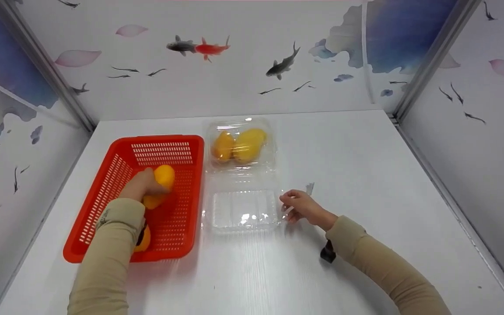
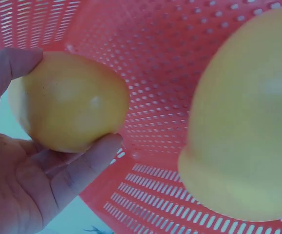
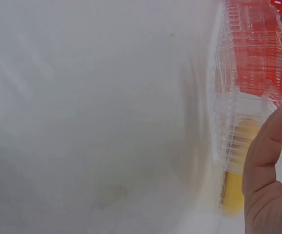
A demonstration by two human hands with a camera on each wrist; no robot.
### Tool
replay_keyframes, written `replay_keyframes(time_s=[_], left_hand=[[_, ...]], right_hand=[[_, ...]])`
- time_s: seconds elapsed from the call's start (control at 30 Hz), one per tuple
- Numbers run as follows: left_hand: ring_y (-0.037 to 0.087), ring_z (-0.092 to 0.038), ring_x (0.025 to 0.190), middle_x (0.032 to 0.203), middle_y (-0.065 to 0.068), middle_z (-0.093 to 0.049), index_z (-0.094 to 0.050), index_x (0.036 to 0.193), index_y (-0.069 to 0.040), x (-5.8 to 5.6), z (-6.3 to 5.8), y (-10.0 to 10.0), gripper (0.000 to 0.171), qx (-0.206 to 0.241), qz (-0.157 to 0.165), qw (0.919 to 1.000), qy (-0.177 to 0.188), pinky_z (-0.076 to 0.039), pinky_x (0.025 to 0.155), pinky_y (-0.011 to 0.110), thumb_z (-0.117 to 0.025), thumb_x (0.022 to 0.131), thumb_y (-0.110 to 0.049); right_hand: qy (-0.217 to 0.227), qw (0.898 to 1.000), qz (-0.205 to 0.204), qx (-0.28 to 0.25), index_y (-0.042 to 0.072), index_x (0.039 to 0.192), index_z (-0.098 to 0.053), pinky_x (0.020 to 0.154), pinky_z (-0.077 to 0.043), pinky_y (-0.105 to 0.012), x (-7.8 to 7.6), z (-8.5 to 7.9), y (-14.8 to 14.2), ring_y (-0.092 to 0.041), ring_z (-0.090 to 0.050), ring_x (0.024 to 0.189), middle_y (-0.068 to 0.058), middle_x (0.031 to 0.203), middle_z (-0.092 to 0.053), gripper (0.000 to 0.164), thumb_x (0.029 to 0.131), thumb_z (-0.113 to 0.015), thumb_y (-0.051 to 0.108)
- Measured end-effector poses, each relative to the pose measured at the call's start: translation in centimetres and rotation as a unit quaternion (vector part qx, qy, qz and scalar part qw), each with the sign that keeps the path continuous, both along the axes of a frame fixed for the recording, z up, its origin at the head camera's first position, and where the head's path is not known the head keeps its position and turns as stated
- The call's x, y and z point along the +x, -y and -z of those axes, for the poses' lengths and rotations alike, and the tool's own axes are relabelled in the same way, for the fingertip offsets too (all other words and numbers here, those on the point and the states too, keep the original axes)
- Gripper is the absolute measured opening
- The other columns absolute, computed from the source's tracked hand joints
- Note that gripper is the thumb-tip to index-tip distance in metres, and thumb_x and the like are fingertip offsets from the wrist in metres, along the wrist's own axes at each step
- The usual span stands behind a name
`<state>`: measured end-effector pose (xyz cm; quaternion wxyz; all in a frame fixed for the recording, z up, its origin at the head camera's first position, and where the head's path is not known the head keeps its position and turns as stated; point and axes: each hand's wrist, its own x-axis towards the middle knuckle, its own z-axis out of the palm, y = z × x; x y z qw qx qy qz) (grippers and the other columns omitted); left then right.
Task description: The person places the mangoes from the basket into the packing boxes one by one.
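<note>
My left hand (image 1: 145, 183) is inside the red basket (image 1: 198, 183) and grips a yellow-orange mango (image 2: 72, 102) between thumb and fingers. Close beside it, another yellow mango (image 2: 250, 126) fills the right of the left wrist view. A further orange fruit (image 1: 145, 239) lies at the basket's near end, partly hidden by the sleeve. Right of the basket lies an unfolded clear plastic clamshell box (image 1: 243, 210). Its far half holds mangoes (image 1: 247, 146); nothing lies in its near half. My right hand (image 1: 304, 205) is at that half's right edge, fingers loosely bent; contact is unclear.
The white table (image 1: 365, 166) extends right of the box and in front of it. Printed walls (image 1: 243, 87) with fish and petals rise at the back and both sides. A small clear strip (image 1: 310, 188) shows just beyond my right hand.
</note>
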<state>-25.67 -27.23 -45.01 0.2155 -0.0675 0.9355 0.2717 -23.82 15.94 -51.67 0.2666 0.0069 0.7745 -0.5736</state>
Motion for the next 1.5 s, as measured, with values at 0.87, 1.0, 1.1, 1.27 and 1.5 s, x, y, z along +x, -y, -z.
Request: replay_keyframes(time_s=[0.87, 1.0, 1.1, 1.27, 1.5], left_hand=[[0.030, -0.048, 0.101, 0.112, 0.014, -0.047, -0.033, 0.124, -0.004, 2.1, -8.6, -11.4, 0.066, 0.077, -0.040, 0.9942, -0.064, -0.043, 0.091, 0.044, -0.070, 0.076, -0.029], [0.030, -0.048, 0.101, 0.111, 0.014, -0.047, -0.033, 0.124, -0.004, 2.3, -8.6, -13.6, 0.066, 0.079, -0.009, 0.9951, -0.059, -0.043, 0.090, 0.043, -0.070, 0.074, -0.027], [0.028, -0.048, 0.100, 0.109, 0.012, -0.049, -0.035, 0.122, -0.006, 2.5, -8.2, -15.1, 0.064, 0.104, 0.009, 0.9927, -0.060, -0.043, 0.089, 0.042, -0.071, 0.073, -0.025], [0.026, -0.048, 0.098, 0.104, 0.009, -0.050, -0.043, 0.116, -0.009, 2.6, -7.2, -17.5, 0.058, 0.143, 0.035, 0.9868, -0.067, -0.043, 0.086, 0.038, -0.074, 0.068, -0.020], [0.025, -0.049, 0.089, 0.095, 0.010, -0.050, -0.043, 0.115, -0.002, 2.9, -5.3, -20.3, 0.060, 0.082, 0.076, 0.9931, -0.037, -0.043, 0.083, 0.035, -0.074, 0.067, -0.018]], right_hand=[[0.001, 1.000, 0.002, -0.029, -0.005, 0.113, -0.047, 0.052, -0.050, -0.023, 0.3, -0.4, 0.4, -0.012, -0.054, 0.056, -0.006, 0.080, -0.054, 0.034, 0.096, -0.046, 0.025], [0.000, 0.999, -0.003, -0.032, -0.007, 0.114, -0.046, 0.053, -0.051, -0.024, 0.3, -0.4, 0.4, -0.012, -0.053, 0.057, -0.006, 0.081, -0.054, 0.035, 0.096, -0.045, 0.023], [0.000, 0.999, -0.008, -0.037, -0.009, 0.113, -0.044, 0.053, -0.051, -0.025, 0.2, -0.4, 0.2, -0.013, -0.053, 0.057, -0.007, 0.080, -0.053, 0.034, 0.097, -0.043, 0.021], [0.000, 0.999, -0.006, -0.050, -0.009, 0.109, -0.044, 0.051, -0.050, -0.023, 0.2, -0.2, 0.2, -0.011, -0.052, 0.056, -0.005, 0.077, -0.053, 0.033, 0.096, -0.045, 0.022], [0.005, 1.000, 0.010, -0.029, -0.005, 0.110, -0.046, 0.052, -0.050, -0.022, 0.3, -0.3, 0.4, -0.012, -0.052, 0.057, -0.006, 0.079, -0.054, 0.033, 0.095, -0.046, 0.025]])
